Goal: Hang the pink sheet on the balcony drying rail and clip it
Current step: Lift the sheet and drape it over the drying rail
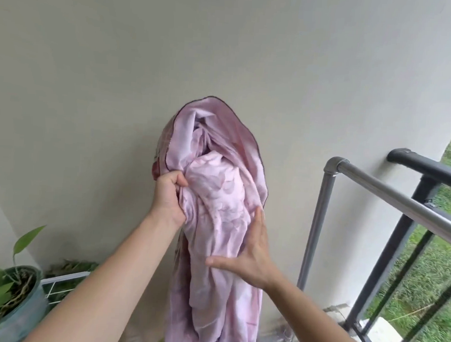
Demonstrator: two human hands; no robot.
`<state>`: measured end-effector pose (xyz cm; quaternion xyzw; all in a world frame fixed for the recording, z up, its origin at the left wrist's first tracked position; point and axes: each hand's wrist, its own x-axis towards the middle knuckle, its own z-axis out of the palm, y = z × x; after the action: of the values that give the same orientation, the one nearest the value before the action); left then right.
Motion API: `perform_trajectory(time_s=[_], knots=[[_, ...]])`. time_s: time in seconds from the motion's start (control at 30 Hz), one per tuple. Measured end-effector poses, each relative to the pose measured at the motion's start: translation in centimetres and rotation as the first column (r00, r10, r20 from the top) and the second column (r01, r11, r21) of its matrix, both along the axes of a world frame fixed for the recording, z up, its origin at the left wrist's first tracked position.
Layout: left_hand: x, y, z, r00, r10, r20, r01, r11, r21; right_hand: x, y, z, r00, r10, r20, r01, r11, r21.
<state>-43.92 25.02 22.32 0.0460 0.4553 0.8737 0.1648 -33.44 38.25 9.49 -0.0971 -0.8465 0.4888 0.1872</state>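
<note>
Left grip (168,196): fingers curled tight round a bunched fold of the pink sheet (217,196), thumb on top, at the bundle's 9 o'clock side.
Right grip (251,254): wide; fingers straight and together, laid flat against the front of the cloth at about 5 o'clock of the bundle, thumb spread toward 9 o'clock, nothing pinched.
Sheet, place: held up in the air in front of the wall (173,48), between the two grips, apart from the rail.
Sheet, look: pale lilac-pink, thin and soft, with a faint leafy print in a slightly deeper pink.
Sheet, shape: crumpled into a tall bundle; a dark stitched hem arches over the top at 12 o'clock around a shadowed hollow of folds.
Sheet, left edge: a darker reddish patch shows just behind the left grip.
Sheet, lower part: hangs in long loose folds toward 6 o'clock and runs out of view.
Drying rail (392,191): shiny metal tube at 3 o'clock of the sheet, with an elbow joint atop an upright post, the bar slanting off toward 4 o'clock.
Balcony railing (430,167): black, just behind the rail, with grass (445,263) beyond.
Potted plant (13,290): at 8 o'clock, green leaves.
Wire rack (62,279): white, just beside the pot.
</note>
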Motion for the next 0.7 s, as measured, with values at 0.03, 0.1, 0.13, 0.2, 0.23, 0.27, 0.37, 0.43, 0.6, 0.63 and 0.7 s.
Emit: perform_trajectory(time_s=[0.03, 0.1, 0.13, 0.2, 0.23, 0.27, 0.37, 0.43, 0.6, 0.63, 0.7], knots=[[0.9, 0.3, 1.2, 0.999, 0.033, -0.025, -0.033, 0.999, 0.004, -0.8, -0.5, 0.8, 1.000, 0.010, -0.019, -0.011, 0.999, -0.044], [1.3, 0.1, 2.6, 0.998, 0.055, -0.043, -0.054, 0.998, 0.017, -2.0, -0.2, 2.0, 0.999, 0.032, 0.017, -0.030, 0.993, -0.112], [0.9, -0.3, 3.0, 0.997, 0.049, -0.054, -0.048, 0.999, 0.018, -2.3, 0.6, 2.8, 0.996, 0.043, 0.078, -0.037, 0.997, -0.070], [-0.8, -1.9, 3.5, 0.990, 0.088, -0.106, -0.089, 0.996, 0.002, -2.7, 3.5, 3.9, 0.981, -0.054, 0.186, 0.015, 0.978, 0.207], [-2.1, -3.1, 3.5, 0.973, 0.174, -0.153, -0.184, 0.982, -0.052, -2.8, 5.3, 4.4, 0.970, -0.136, 0.200, 0.063, 0.940, 0.337], [-3.2, -4.5, 3.4, 0.938, 0.273, -0.212, -0.305, 0.943, -0.134, -2.7, 7.0, 4.9, 0.958, -0.220, 0.185, 0.129, 0.904, 0.408], [-4.9, -8.5, 1.9, 0.897, 0.259, -0.357, -0.407, 0.798, -0.444, -3.0, 10.4, 6.5, 0.926, -0.377, 0.010, 0.336, 0.837, 0.432], [-4.7, -9.5, -0.4, 0.938, 0.065, -0.342, -0.290, 0.688, -0.665, -3.8, 10.8, 8.3, 0.897, -0.422, -0.131, 0.435, 0.788, 0.435], [-4.5, -10.5, -5.0, 0.966, 0.005, -0.257, -0.219, 0.537, -0.814, -5.2, 10.5, 12.3, 0.916, -0.299, -0.268, 0.401, 0.626, 0.669], [-4.4, -10.5, -5.5, 0.978, 0.008, -0.209, -0.176, 0.572, -0.801, -5.3, 10.8, 12.7, 0.922, -0.269, -0.276, 0.386, 0.615, 0.688], [-4.0, -10.1, -6.0, 0.991, -0.021, -0.129, -0.081, 0.679, -0.730, -5.4, 11.3, 13.0, 0.924, -0.201, -0.325, 0.369, 0.691, 0.622]])
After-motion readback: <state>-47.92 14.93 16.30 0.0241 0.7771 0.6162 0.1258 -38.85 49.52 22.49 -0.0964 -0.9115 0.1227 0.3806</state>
